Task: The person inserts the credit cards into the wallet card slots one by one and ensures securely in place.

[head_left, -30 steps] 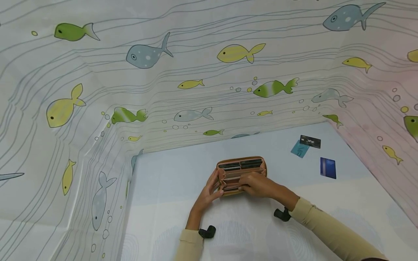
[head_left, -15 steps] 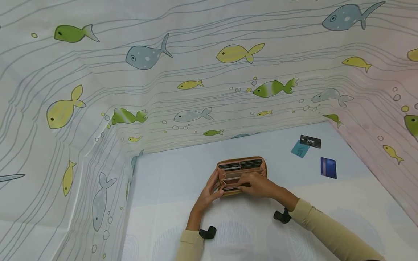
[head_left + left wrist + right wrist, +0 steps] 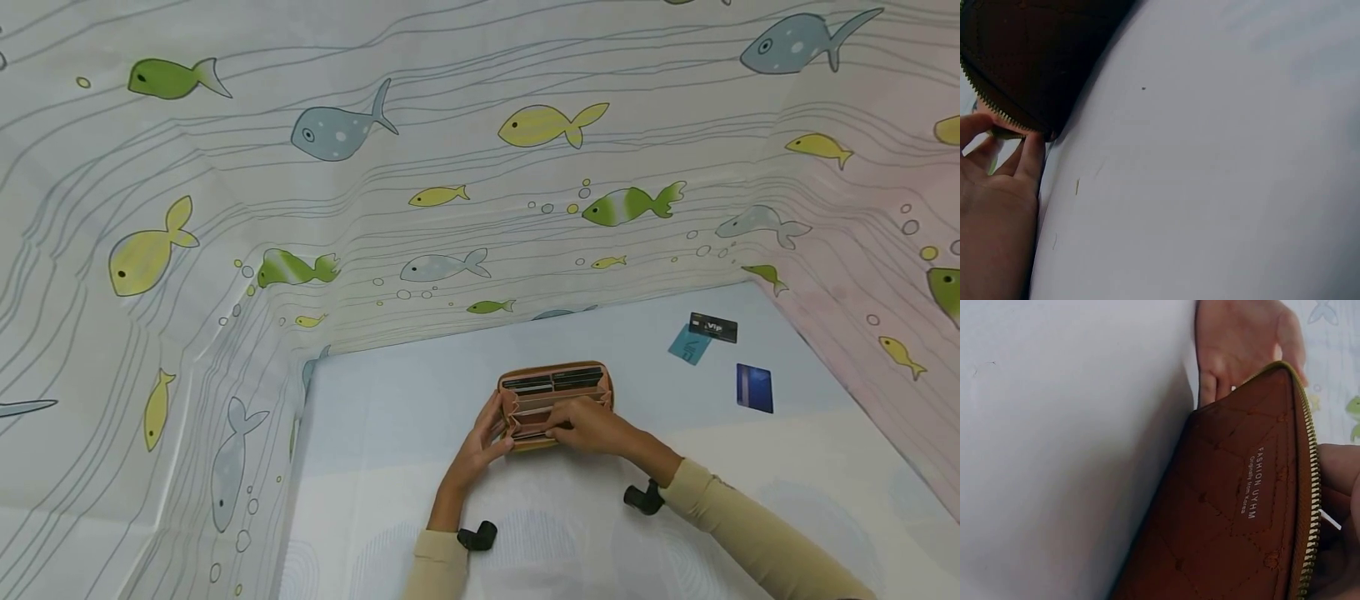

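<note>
An open brown zip-around wallet (image 3: 534,403) stands on the table in the head view, its pink compartments facing up and several dark cards in the far slots. My left hand (image 3: 474,450) grips its left end, thumb at the near corner. The fingers of my right hand (image 3: 592,427) reach into the near compartment and pinch a thin card, mostly hidden; its white edge (image 3: 1330,519) shows in the right wrist view. There the quilted outer side of the wallet carries a "FASHION UYHM" label (image 3: 1254,482). In the left wrist view, my left hand (image 3: 1000,181) touches the zipped corner.
To the right on the table (image 3: 390,417) lie a black "Vip" card (image 3: 714,327), overlapping a teal card (image 3: 688,345), and a dark blue card (image 3: 754,388). Fish-patterned sheeting (image 3: 450,225) rises behind and at both sides.
Both hands stay at the wallet, nearly still. Since a second ago, the right fingers have shifted very slightly left along the near compartment. The loose cards have not moved.
</note>
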`<state>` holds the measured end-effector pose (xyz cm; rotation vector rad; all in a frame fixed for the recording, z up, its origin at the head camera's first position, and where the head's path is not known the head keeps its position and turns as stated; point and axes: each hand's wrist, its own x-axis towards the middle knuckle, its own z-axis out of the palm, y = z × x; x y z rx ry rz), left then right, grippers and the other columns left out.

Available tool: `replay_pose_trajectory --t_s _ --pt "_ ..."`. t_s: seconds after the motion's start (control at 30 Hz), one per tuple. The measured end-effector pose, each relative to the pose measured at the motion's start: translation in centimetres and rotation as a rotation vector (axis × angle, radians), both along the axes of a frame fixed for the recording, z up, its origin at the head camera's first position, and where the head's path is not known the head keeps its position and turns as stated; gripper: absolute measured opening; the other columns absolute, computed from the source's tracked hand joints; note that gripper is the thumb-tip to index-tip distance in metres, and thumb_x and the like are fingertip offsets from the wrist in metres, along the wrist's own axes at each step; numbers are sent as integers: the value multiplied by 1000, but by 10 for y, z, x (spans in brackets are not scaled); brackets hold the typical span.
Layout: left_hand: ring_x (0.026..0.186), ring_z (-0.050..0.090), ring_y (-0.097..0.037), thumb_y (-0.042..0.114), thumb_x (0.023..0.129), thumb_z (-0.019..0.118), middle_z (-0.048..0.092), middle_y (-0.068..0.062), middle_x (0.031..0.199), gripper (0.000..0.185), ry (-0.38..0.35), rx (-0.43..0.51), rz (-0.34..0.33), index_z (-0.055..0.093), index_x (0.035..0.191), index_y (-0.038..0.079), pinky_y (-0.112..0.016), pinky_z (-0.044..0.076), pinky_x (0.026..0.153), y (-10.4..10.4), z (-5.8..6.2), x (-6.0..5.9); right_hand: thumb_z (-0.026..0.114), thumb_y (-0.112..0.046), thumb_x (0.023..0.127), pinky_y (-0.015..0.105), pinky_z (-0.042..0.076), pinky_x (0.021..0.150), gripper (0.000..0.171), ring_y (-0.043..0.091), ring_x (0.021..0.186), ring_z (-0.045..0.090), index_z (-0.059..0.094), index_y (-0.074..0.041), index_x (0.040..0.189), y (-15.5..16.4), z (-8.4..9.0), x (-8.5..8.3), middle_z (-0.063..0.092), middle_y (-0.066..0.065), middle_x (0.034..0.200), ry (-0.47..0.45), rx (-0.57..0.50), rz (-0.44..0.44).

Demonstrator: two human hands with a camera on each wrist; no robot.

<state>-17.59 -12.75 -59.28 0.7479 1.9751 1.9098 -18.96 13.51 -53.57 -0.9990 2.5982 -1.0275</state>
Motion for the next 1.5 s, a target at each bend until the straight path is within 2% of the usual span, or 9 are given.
replay_pose_trajectory --t_s 0.2,0.37,0.6,0.8,0.9,1.1,1.37,1.43,1.5 --pt "151 10 -48 1 99 55 -9 -25 166 78 -17 -4 -6 4 157 -9 -66 18 118 0 1 0 72 -13 92 18 44 59 9 -2 70 56 80 -15 94 -3 -3 0 70 -4 88 41 20 -14" --pt "151 10 -48 3 98 57 -8 -26 166 79 -18 -14 4 5 157 -9 -65 18 118 0 0 0 71 -12 92 18 44 59 9 -2 69 55 80 -13 94 -4 -1 2 68 -3 86 32 38 -23" --pt "153 10 -44 0 98 55 -7 -18 168 80 -11 -3 23 5 160 1 -62 19 120 -1 -26 -7 71 -12 93 17 46 61 10 -1 72 59 80 -11 95 -6 1 3 70 -1 90 18 59 -29" --pt "154 13 -39 14 100 59 -5 -11 169 80 1 9 26 7 162 9 -59 21 121 -1 -32 -7 71 -12 93 17 45 59 9 -2 69 56 79 -11 91 -7 0 3 68 -2 87 24 70 -34" --pt "153 14 -40 16 100 59 -4 -10 169 80 -4 13 25 9 162 11 -59 21 120 -1 -32 -7 71 -12 93 18 44 59 9 -2 68 54 79 -11 91 -7 0 3 67 -3 86 21 72 -34" --pt "152 14 -43 5 100 56 -5 -15 169 78 -5 -8 35 8 161 7 -63 21 119 -1 -30 -7 69 -13 94 18 42 58 10 -1 67 51 79 -10 93 -10 -1 2 65 -3 84 11 82 -32" --pt "150 13 -51 1 99 55 -8 -25 166 78 -27 -4 10 4 157 -7 -67 18 117 0 -4 -1 69 -13 94 20 43 58 9 0 66 52 78 -10 93 -13 1 1 65 -3 85 0 67 -37" --pt "150 12 -50 2 99 55 -7 -25 166 78 -31 -7 8 5 157 -7 -67 18 117 0 -3 0 70 -14 94 20 43 58 8 0 67 53 78 -12 91 -14 0 1 66 -2 85 5 72 -40" --pt "151 11 -48 1 99 55 -8 -23 166 78 -34 -1 11 4 158 -6 -66 18 118 0 -7 -1 71 -14 93 20 43 58 8 0 66 52 78 -12 90 -15 -1 0 66 -2 85 4 76 -46"
